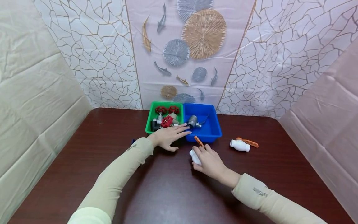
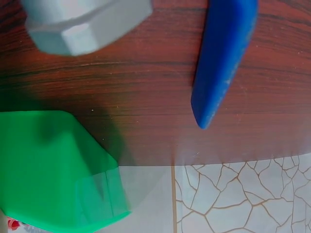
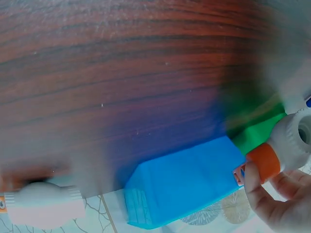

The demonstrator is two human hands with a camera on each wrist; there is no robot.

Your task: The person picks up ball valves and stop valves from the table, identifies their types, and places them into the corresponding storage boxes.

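Observation:
My right hand grips a white plastic ball valve over the middle of the table. The valve's orange lever points toward the blue bin, and in the right wrist view my fingers curl about its orange collar. My left hand is stretched over the front of the green bin, fingers straight and holding nothing. Its fingertips lie close by a grey valve inside the blue bin. Under the left forearm lies a metal valve with a blue lever, mostly hidden in the head view.
Several valves with red handwheels fill the green bin, which stands against the blue one. To the right lies another white ball valve with an orange lever. Patterned cloth hangs behind the dark wooden table.

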